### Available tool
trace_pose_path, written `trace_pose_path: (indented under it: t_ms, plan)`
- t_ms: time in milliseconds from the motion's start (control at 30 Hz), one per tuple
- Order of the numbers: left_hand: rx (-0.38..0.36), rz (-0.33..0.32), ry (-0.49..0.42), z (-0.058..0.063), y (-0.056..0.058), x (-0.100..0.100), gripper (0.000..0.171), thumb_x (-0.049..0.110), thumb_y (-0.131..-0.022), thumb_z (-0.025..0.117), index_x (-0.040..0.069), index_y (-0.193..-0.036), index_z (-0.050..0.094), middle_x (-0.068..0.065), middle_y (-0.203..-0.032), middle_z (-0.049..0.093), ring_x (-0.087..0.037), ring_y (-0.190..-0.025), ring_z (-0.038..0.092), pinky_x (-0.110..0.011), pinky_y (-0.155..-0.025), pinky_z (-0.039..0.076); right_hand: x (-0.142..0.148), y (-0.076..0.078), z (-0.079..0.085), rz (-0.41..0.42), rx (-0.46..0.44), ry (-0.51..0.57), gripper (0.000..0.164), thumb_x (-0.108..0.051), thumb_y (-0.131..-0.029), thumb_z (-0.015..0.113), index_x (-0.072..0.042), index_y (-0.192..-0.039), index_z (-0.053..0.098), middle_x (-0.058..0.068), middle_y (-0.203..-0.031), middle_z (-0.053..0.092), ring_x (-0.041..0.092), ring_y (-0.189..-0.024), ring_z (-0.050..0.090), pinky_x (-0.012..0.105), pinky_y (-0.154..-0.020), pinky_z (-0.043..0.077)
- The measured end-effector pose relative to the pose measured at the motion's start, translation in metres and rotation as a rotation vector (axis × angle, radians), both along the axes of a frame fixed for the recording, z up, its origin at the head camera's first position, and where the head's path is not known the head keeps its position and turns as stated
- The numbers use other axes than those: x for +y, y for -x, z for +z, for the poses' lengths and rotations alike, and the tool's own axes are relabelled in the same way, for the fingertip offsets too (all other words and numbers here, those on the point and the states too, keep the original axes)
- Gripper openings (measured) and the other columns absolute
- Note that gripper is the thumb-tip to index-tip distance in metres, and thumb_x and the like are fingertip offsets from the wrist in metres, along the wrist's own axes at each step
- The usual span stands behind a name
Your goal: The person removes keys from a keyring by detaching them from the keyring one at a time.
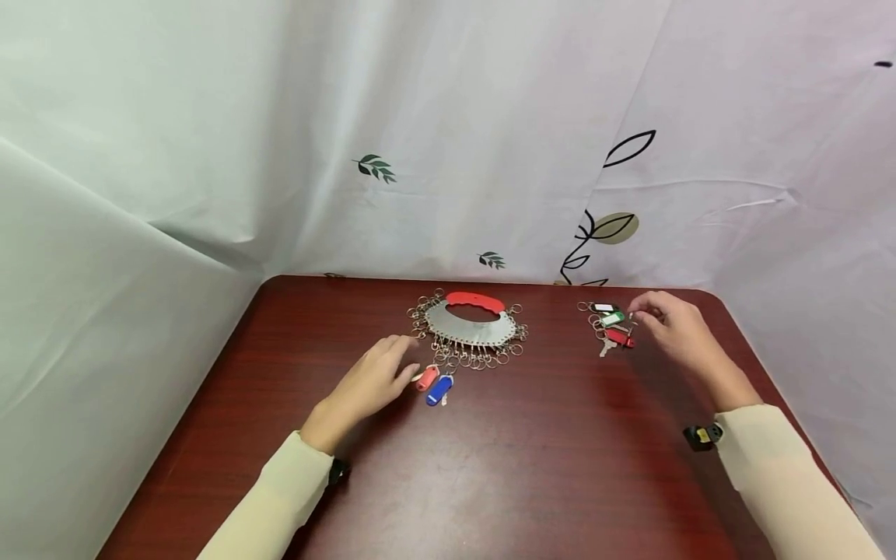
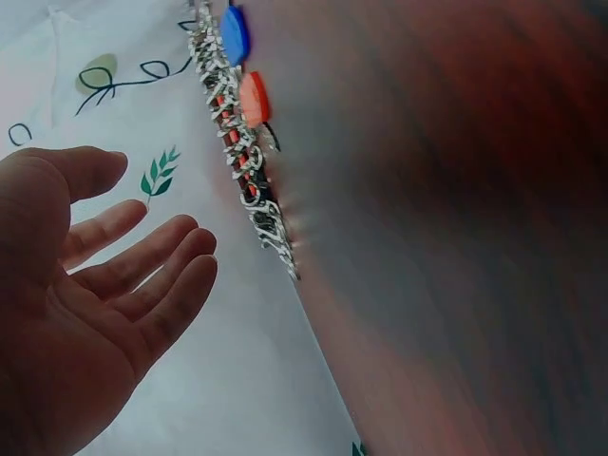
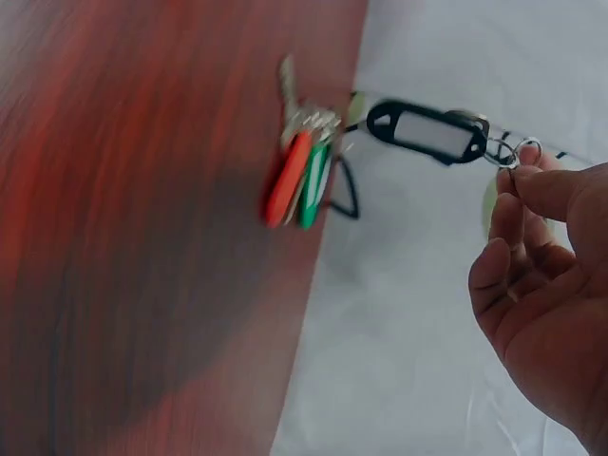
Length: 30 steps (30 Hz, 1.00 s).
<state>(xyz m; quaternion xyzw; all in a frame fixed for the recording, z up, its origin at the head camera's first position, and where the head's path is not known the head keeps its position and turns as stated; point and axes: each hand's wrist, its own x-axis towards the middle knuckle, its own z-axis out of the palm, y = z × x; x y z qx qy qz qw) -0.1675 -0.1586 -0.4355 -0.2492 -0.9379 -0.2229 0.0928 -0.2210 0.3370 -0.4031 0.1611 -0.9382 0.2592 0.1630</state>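
My right hand (image 1: 668, 323) pinches a small metal ring (image 3: 518, 154) between thumb and fingertips. A black key tag (image 3: 427, 131) with a pale label hangs from that ring. Just left of this hand, on the table, lie a green key tag (image 1: 612, 319), a red key tag (image 1: 619, 337), a second black tag (image 1: 604, 308) and a key (image 1: 607, 347). My left hand (image 1: 374, 373) is held with loose fingers and an empty palm. Its thumb comes close to a coral key tag (image 1: 428, 379), with a blue key tag (image 1: 440, 390) beside it.
A crescent-shaped metal key holder (image 1: 465, 330) with a red handle (image 1: 476, 300) lies at the back middle of the brown table (image 1: 504, 467), many rings along its curved edge. White fabric (image 1: 448, 140) with leaf prints rises behind the table and on both sides.
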Motion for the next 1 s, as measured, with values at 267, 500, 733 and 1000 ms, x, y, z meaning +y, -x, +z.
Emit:
trace_pose_path:
  t_ms: [267, 500, 733, 1000]
  plan:
    - [-0.004, 0.002, 0.007, -0.006, -0.008, -0.007, 0.030, 0.015, -0.096, 0.071, 0.003, -0.122, 0.064, -0.013, -0.116, 0.069, -0.028, -0.111, 0.065, -0.046, -0.098, 0.054, 0.023, -0.002, -0.010, 0.112, 0.133, -0.185, 0.020, 0.007, -0.084, 0.077, -0.011, -0.090, 0.071, 0.000, -0.085, 0.066, 0.012, -0.076, 0.059, 0.029, -0.067, 0.048]
    - [0.004, 0.007, 0.038, -0.009, -0.013, -0.011, 0.031, 0.016, -0.095, 0.073, 0.003, -0.122, 0.063, -0.011, -0.115, 0.069, -0.028, -0.111, 0.065, -0.046, -0.098, 0.054, 0.030, -0.003, -0.013, 0.194, 0.092, -0.344, 0.028, 0.010, -0.079, 0.077, -0.014, -0.088, 0.068, -0.005, -0.082, 0.058, 0.012, -0.072, 0.056, 0.036, -0.063, 0.049]
    - [0.078, -0.031, 0.104, -0.013, -0.011, -0.006, 0.031, 0.016, -0.094, 0.074, 0.002, -0.120, 0.063, -0.011, -0.112, 0.068, -0.029, -0.106, 0.064, -0.045, -0.095, 0.055, 0.015, 0.005, -0.021, 0.247, 0.060, -0.427, 0.024, 0.005, -0.083, 0.075, -0.016, -0.083, 0.064, -0.006, -0.076, 0.048, 0.012, -0.066, 0.047, 0.033, -0.057, 0.042]
    - [0.197, -0.083, 0.171, -0.018, -0.008, 0.000, 0.029, 0.016, -0.093, 0.075, 0.002, -0.117, 0.065, -0.011, -0.107, 0.068, -0.028, -0.096, 0.063, -0.042, -0.089, 0.055, -0.009, 0.009, -0.029, 0.243, 0.049, -0.505, 0.020, 0.002, -0.087, 0.070, -0.017, -0.086, 0.064, 0.000, -0.083, 0.052, 0.021, -0.075, 0.052, 0.041, -0.063, 0.047]
